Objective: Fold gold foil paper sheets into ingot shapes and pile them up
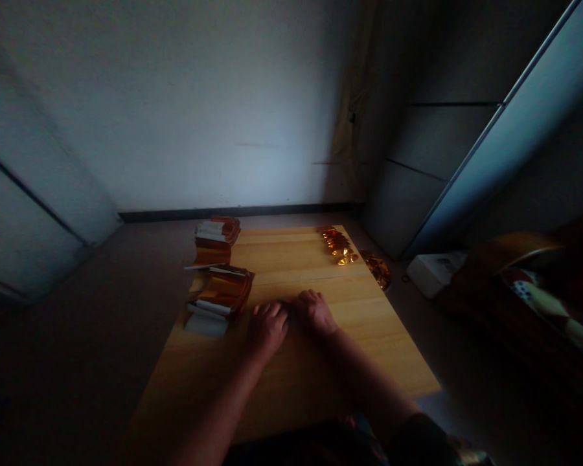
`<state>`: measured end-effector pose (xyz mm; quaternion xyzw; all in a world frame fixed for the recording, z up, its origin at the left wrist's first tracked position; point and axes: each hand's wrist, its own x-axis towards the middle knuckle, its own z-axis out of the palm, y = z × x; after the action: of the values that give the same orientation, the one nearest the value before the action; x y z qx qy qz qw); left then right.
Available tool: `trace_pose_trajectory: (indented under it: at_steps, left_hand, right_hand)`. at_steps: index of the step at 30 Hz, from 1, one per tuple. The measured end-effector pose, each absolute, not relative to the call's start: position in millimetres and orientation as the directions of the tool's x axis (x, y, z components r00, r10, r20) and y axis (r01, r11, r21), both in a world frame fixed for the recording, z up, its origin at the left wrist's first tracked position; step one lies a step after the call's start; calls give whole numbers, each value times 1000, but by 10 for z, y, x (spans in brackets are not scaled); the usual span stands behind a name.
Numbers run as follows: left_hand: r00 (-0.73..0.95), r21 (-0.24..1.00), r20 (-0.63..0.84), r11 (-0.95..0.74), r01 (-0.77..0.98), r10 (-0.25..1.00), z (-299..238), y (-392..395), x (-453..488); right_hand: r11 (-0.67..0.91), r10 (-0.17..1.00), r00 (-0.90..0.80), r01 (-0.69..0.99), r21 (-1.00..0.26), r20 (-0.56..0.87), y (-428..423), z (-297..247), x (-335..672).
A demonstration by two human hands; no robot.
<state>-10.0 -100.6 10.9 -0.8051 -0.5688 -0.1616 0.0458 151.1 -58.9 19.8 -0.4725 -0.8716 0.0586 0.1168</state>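
My left hand [267,328] and my right hand [315,310] rest side by side on the wooden table [369,336], knuckles up and fingers curled under. Whatever lies between the fingertips is too dark to make out. Just left of my left hand sits a stack of shiny gold-and-white foil sheets [218,298]. A second foil stack [215,241] lies behind it at the table's far left. A row of small folded gold pieces [339,246] lies at the far right of the table.
More gold pieces [377,268] lie on the floor off the table's right edge. A white box [434,270] stands on the floor further right, beside dark furniture. A pale wall [199,116] rises behind the table. The room is dim.
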Motion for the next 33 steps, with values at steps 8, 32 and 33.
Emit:
trace_pose_trajectory:
  at_steps: [8, 32, 33]
  left_hand:
    - [295, 140, 385, -372, 918, 874, 83, -1048, -131]
    - [236, 107, 218, -263, 959, 947, 98, -1062, -93]
    - [232, 112, 222, -261, 959, 947, 105, -1072, -90]
  right_hand:
    - [585, 807, -566, 805, -98, 170, -636, 145, 1501]
    - [561, 820, -541, 824, -74, 187, -712, 192, 1485]
    - [562, 819, -541, 824, -77, 193, -731, 185, 1505]
